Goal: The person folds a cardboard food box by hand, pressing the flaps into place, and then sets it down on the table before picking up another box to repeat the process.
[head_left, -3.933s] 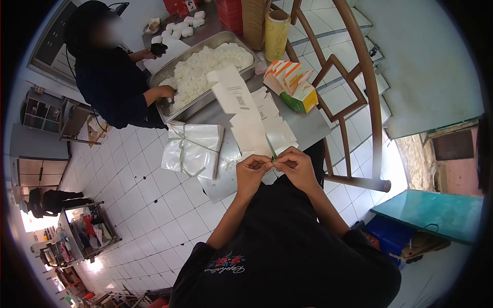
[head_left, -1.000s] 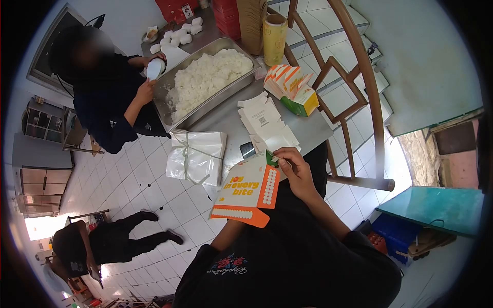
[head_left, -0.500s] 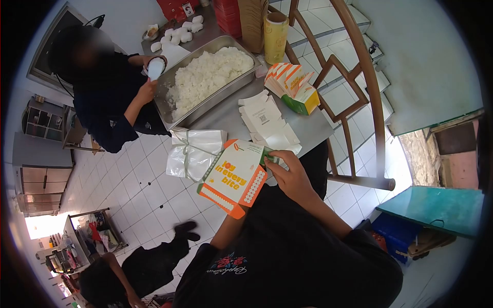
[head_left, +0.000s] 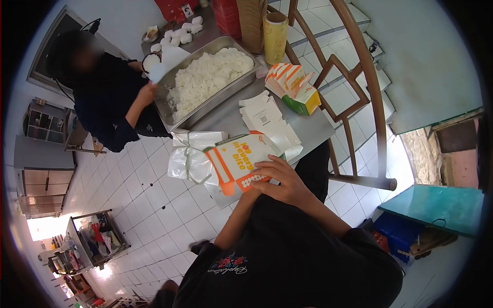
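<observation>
Carton (head_left: 237, 160): turned, only part-folded.
Right hand (head_left: 285, 180): now off green corner, gripping carton's side.
Left hand: hidden, grip cannot be told.

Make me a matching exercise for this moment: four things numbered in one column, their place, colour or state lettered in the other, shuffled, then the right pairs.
1. Printed carton
2. White rice
3. Cylindrical roll
4. Bundle of plastic bags

A. Yellow, standing upright
B. Tied round with a thin ribbon
C. Above the table's near edge, with the person's right hand on it
D. Heaped in the metal tray

Right pairs: 1-C, 2-D, 3-A, 4-B
</observation>
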Tool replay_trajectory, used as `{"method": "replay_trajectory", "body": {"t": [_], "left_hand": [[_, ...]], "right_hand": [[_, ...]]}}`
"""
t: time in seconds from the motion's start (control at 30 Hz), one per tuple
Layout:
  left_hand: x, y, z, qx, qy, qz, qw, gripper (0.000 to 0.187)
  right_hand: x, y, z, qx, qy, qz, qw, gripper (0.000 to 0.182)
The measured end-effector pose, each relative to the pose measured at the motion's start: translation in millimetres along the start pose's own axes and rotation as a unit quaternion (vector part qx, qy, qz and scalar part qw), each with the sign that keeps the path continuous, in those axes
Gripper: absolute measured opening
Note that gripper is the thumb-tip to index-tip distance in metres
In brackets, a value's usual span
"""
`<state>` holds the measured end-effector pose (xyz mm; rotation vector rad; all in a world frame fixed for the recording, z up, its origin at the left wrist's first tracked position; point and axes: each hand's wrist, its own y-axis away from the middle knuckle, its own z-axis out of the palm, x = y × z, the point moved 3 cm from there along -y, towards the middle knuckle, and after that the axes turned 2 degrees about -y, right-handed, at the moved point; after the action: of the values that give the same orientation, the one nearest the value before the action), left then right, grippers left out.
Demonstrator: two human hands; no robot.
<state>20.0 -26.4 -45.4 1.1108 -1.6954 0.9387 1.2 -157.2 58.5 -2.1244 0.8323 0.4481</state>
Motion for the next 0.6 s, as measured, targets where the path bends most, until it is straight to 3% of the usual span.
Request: {"method": "replay_trajectory", "body": {"t": [0.23,0.33,0.47,0.6], "left_hand": [[-7.2,-2.5,-0.8,-0.011,0.001,-0.005,1.0,0.036],[-25.1,1.0,4.4,-0.042,-0.011,0.01,0.999,0.039],[-25.6,2.1,0.8,-0.096,-0.082,0.038,0.991,0.04],[-19.9,-2.6,-18.4,-0.042,0.037,-0.061,0.997,0.038]], "right_hand": [[9.6,2.1,7.1,0.026,0.004,0.086,0.996,0.032],[7.0,-1.2,5.0,-0.014,0.033,0.052,0.998,0.033],[11.4,1.1,4.7,-0.048,-0.034,0.096,0.994,0.033],[23.4,5.5,-0.5,-0.03,-0.055,0.123,0.99,0.034]]}}
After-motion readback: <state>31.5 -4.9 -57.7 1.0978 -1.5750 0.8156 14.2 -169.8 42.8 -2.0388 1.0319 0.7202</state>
